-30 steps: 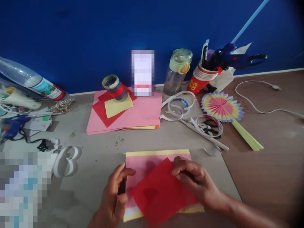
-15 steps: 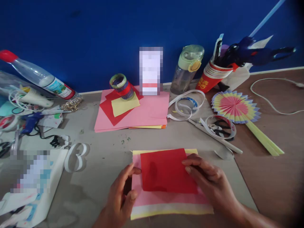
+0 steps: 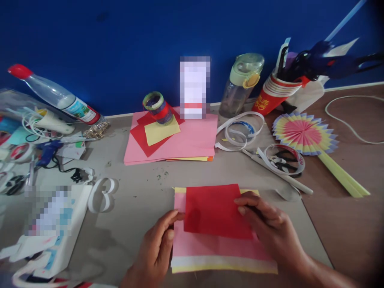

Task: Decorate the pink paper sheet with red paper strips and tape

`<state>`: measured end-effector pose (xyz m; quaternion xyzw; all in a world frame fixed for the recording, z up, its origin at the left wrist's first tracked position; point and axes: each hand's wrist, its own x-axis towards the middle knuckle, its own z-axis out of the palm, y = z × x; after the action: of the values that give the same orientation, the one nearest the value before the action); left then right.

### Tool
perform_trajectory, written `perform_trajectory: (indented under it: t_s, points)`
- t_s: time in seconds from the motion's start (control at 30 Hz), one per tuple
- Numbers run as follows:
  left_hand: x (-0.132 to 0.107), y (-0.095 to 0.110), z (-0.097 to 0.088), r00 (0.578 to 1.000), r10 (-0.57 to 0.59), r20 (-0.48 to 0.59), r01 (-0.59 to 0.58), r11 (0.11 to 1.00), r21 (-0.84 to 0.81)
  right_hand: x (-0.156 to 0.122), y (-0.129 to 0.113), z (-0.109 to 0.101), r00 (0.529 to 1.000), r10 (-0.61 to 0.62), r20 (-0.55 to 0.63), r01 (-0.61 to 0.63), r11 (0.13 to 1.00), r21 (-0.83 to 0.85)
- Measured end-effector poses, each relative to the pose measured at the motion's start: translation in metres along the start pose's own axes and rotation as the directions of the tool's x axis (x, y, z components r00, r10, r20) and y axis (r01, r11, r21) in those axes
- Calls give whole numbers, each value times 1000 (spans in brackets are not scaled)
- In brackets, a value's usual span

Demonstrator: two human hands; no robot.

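A red paper square (image 3: 214,211) lies on a small stack of pink (image 3: 210,248) and yellow sheets near the front of the grey board (image 3: 135,188). My right hand (image 3: 267,228) rests on the red square's right edge with fingers bent and pressing it flat. At the stack's left edge my left hand (image 3: 156,248) has its thumb and forefinger touching the pink sheet beside the red square's lower left corner. Neither hand lifts the paper off the board.
A bigger pile of pink, red and yellow paper (image 3: 186,138) with tape rolls (image 3: 157,106) lies behind. A water bottle (image 3: 241,84), a red cup of tools (image 3: 276,94), white strips (image 3: 240,130), a folded paper fan (image 3: 304,134), scissors (image 3: 285,162) and a plastic bottle (image 3: 57,96) stand around.
The red square was turned from a diagonal lie to square with the stack and moved toward its top edge. Both hands kept their places at its sides.
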<state>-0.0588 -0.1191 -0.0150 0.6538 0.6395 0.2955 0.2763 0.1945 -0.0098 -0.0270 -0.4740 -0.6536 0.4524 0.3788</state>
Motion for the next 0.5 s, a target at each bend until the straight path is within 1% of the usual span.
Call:
perform_trajectory:
  t_s: [0.1,0.17,0.23,0.27,0.37,0.43,0.5]
  points:
    - [-2,9,-8,996,12,90,-21,995,101,-1,-1,-1,1000,-1,-13,0,1000,-21]
    - [-4,13,-11,992,57,116,-77,982,174,-2,-3,-1,1000,5,-11,-5,1000,-21]
    - [-6,14,-11,990,119,73,-134,960,247,-2,-6,-2,1000,-9,4,9,1000,-5]
    - [-8,13,-11,989,147,26,-149,946,287,-2,-7,-2,1000,-25,13,25,1000,8]
    - [-16,9,-9,975,191,-112,-138,918,372,-4,-10,-1,996,-76,55,73,996,51]
    - [-23,7,-7,972,187,-143,-122,920,373,-7,-9,0,990,-99,102,92,993,71]
    - [-28,7,-4,976,164,-144,-106,933,343,-10,-7,2,981,-113,155,102,992,77]
